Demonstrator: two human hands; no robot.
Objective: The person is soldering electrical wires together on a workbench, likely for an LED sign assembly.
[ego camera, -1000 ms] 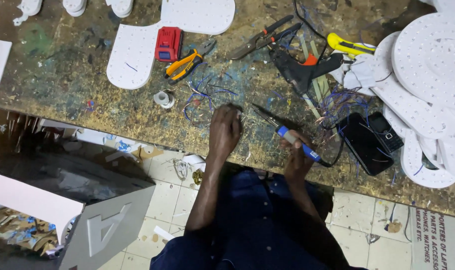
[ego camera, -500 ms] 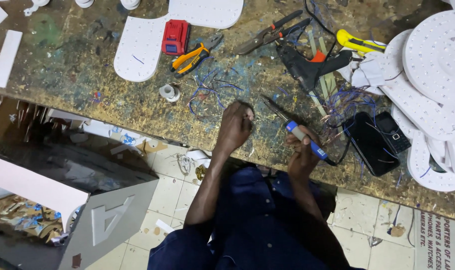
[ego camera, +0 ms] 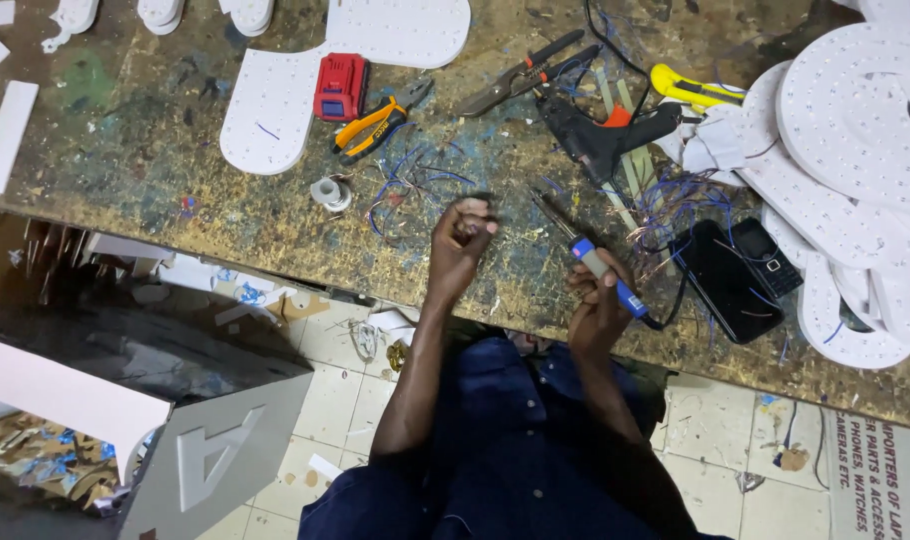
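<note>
A soldering iron [ego camera: 597, 268] is gripped in the right hand [ego camera: 597, 300]; the left hand [ego camera: 462, 232] is closed — seemingly pinching thin wire above the tabletop [ego camera: 175, 215]. Loose wires [ego camera: 415, 175] remain unjoined — work looks midway.

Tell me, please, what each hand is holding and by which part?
The right hand holds a blue-handled soldering iron by its handle. The left hand is closed; what it pinches cannot be told.

blue-handled soldering iron [ego camera: 600, 268], red battery pack [ego camera: 341, 87], white perforated boards [ego camera: 855, 120], paint-speckled brown workbench [ego camera: 135, 180]
</note>
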